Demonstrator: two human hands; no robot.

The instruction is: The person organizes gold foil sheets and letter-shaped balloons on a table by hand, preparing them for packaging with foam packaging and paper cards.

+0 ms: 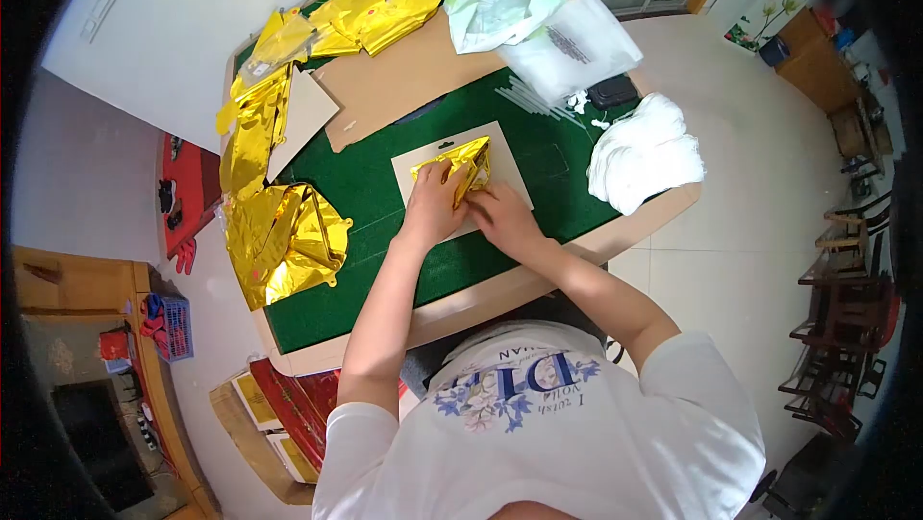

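Observation:
A folded gold foil balloon (468,160) lies on a light cardboard sheet (409,163) with a dark-edged hanging slot, in the middle of the green table top. My left hand (435,203) is closed over the left side of the foil, its fingers bent onto it. At the foil's lower right corner, my right hand (505,217) has its fingers pressed together on the edge. Both hands partly cover the foil and the card, so the exact fingertip contact is hidden. More flat gold foil balloons (288,236) lie along the table's left side.
Brown cardboard (409,63) covers the table's far part. Beyond it stands an open plastic bag (505,6) beside a white plastic sheet (577,44). A white stack (646,157) and a dark pouch (612,91) sit at right. Chairs (836,328) line the right wall.

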